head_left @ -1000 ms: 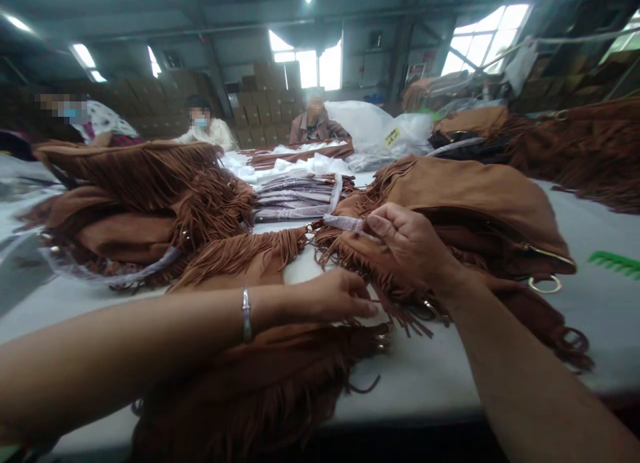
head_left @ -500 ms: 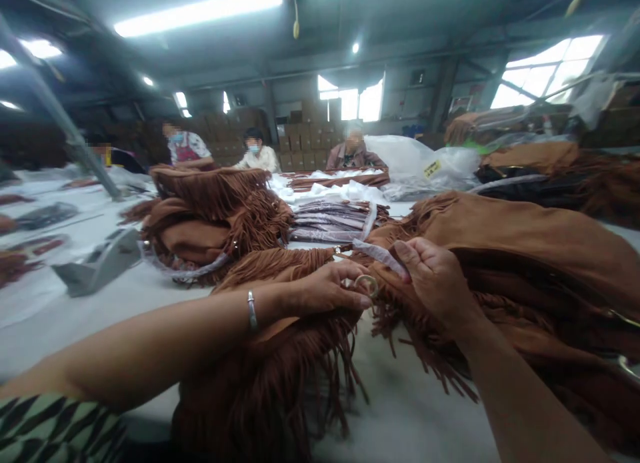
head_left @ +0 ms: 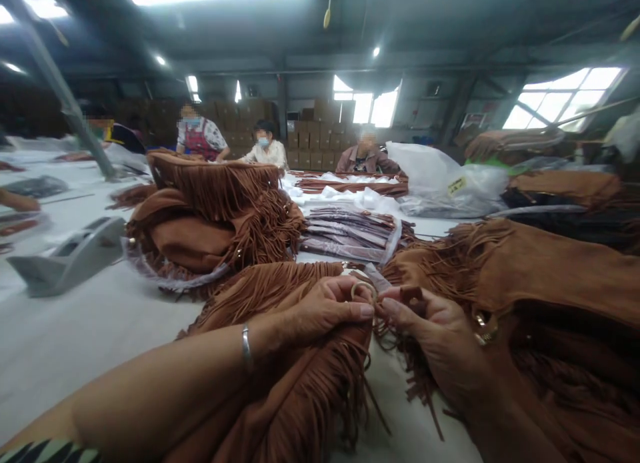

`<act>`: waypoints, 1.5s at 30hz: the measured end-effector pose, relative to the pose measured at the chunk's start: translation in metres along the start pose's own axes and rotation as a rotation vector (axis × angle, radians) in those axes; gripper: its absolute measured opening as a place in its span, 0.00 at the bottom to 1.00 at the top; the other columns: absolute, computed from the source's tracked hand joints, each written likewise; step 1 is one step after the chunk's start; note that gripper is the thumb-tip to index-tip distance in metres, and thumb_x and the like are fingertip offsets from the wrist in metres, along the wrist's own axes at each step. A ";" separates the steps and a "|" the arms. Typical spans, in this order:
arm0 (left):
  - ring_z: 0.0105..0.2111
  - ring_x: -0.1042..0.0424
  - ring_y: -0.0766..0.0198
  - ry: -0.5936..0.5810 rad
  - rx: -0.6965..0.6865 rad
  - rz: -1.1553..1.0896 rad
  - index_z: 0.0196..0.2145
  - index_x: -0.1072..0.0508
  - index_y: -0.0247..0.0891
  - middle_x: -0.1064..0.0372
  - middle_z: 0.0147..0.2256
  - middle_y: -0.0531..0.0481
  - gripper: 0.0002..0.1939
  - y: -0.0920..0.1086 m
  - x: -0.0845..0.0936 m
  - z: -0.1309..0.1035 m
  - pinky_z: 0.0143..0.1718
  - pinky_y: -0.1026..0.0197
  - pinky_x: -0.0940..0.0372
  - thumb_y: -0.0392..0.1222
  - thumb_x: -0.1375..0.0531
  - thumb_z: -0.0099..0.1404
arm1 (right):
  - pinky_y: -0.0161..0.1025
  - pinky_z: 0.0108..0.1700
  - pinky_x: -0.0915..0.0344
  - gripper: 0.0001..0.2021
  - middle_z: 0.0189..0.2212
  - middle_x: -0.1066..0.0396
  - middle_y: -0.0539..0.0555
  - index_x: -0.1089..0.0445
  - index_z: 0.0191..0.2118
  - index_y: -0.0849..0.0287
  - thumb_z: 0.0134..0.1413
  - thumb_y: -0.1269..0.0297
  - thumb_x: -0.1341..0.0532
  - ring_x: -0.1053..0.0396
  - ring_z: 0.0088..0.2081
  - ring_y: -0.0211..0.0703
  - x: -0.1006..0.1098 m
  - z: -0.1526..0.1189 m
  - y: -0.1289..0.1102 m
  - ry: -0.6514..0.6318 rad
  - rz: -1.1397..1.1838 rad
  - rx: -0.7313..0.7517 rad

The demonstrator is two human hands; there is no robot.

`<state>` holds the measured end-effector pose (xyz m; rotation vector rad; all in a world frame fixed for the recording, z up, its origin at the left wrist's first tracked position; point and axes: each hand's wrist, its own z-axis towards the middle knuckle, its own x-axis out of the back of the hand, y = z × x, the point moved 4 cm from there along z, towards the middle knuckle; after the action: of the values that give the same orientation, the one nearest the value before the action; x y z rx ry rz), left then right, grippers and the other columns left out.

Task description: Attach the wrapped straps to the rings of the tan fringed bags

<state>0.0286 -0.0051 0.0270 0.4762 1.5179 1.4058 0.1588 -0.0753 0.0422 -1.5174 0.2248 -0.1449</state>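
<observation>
My left hand (head_left: 330,306), with a silver bracelet at the wrist, pinches a pale gold metal ring (head_left: 356,288) between thumb and fingers. Close by on the right, my right hand (head_left: 437,329) is closed on a brown strap end (head_left: 413,296) that shows a small metal stud; its fingertips nearly meet the ring. Behind the fingers a strip of clear plastic wrap (head_left: 375,274) shows in part. Under my left forearm lies a brown fringed bag (head_left: 305,383). How the ring joins the bag is hidden by my fingers.
Brown fringed bags (head_left: 195,229) are piled at the left, and a larger brown bag (head_left: 560,263) lies at the right. Plastic-wrapped straps (head_left: 345,233) lie beyond my hands. A grey dispenser-like holder (head_left: 65,256) stands on the white table (head_left: 125,329). Several people sit across it.
My right hand has come in toward the ring and now holds the brown strap end rather than the plastic-wrapped strip. My left hand keeps the ring. The view has shifted slightly.
</observation>
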 end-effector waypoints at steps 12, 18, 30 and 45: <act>0.28 0.38 0.73 -0.029 0.106 -0.051 0.32 0.32 0.32 0.37 0.28 0.55 0.16 -0.018 -0.002 0.000 0.34 0.68 0.44 0.39 0.32 0.49 | 0.34 0.30 0.37 0.12 0.25 0.29 0.50 0.29 0.32 0.60 0.44 0.58 0.32 0.33 0.27 0.38 -0.005 0.000 0.021 0.017 0.017 -0.105; 0.22 0.42 0.76 -0.138 0.266 -0.031 0.33 0.34 0.34 0.40 0.24 0.58 0.14 -0.030 -0.007 -0.002 0.27 0.69 0.45 0.32 0.36 0.48 | 0.35 0.26 0.40 0.12 0.22 0.31 0.50 0.31 0.30 0.60 0.50 0.55 0.38 0.36 0.23 0.38 -0.002 0.001 0.025 0.081 -0.267 0.012; 0.26 0.30 0.66 -0.257 0.435 -0.144 0.37 0.35 0.37 0.32 0.27 0.53 0.21 -0.035 -0.015 -0.011 0.26 0.67 0.38 0.27 0.39 0.43 | 0.33 0.25 0.43 0.12 0.21 0.34 0.49 0.27 0.27 0.60 0.49 0.56 0.37 0.39 0.23 0.36 0.005 0.026 -0.016 -0.591 -0.689 0.001; 0.22 0.32 0.70 -0.053 0.200 -0.237 0.32 0.34 0.33 0.33 0.25 0.54 0.14 -0.029 -0.007 -0.010 0.26 0.67 0.36 0.30 0.38 0.45 | 0.34 0.27 0.38 0.11 0.24 0.28 0.51 0.28 0.31 0.61 0.43 0.59 0.32 0.34 0.25 0.37 -0.012 -0.006 0.023 0.045 0.017 -0.136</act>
<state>0.0324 -0.0239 0.0014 0.4355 1.6225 1.0575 0.1442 -0.0770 0.0193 -1.6482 0.2885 -0.1524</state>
